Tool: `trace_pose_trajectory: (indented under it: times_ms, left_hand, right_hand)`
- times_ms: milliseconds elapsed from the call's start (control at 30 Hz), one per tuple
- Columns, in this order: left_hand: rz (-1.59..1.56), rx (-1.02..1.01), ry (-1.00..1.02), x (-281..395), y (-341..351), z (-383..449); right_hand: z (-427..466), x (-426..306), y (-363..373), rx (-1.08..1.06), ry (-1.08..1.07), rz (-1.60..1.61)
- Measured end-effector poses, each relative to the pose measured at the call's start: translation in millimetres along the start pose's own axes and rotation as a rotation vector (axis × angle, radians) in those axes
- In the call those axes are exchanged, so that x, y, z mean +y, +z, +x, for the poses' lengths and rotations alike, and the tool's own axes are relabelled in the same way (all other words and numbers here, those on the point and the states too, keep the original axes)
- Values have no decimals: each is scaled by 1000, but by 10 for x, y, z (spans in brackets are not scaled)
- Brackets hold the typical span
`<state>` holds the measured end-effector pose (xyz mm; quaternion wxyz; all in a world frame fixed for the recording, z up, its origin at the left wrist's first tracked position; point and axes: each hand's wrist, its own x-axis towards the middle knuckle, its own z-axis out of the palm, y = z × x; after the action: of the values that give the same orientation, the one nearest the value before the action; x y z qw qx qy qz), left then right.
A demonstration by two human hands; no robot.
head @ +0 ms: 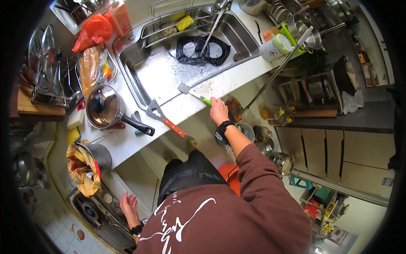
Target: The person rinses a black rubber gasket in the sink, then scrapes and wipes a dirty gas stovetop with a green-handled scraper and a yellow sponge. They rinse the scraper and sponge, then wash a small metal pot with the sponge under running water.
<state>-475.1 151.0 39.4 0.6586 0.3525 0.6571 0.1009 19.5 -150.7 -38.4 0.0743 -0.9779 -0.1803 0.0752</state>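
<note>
My right hand (219, 110) is closed on the green handle of a small scraper (183, 88), whose flat metal blade lies over the sink's front edge. My left hand (128, 203) hangs at the lower left beside the stove, fingers loosely apart, holding nothing. Between them, a wide metal scraper with a wooden handle (174, 127) lies on the white counter, its handle jutting past the edge. In the steel sink (139, 79), water runs from the faucet (223, 5) onto a black plastic thing with two round openings (203, 50).
A lidded saucepan (104, 106) stands on the counter at left, its handle toward the front edge. A metal pot with a paper bag (83, 168) is near the gas stove (95, 209). A long pole (276, 74) leans at right; bottles and an orange bucket (231, 177) stand below.
</note>
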Motion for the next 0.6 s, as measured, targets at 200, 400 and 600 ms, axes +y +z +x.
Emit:
trace_pose_trajectory:
  times_ms: [200, 400, 600]
  left_hand:
    - [55, 2, 119, -114, 120, -39]
    - [1, 215, 51, -634, 468, -314]
    - [39, 202, -245, -1128, 1408, -388]
  right_hand:
    - [99, 318, -391, -59, -127, 67]
    - [537, 1220, -630, -26, -53, 337]
    - [-269, 2075, -389, -222, 115, 441]
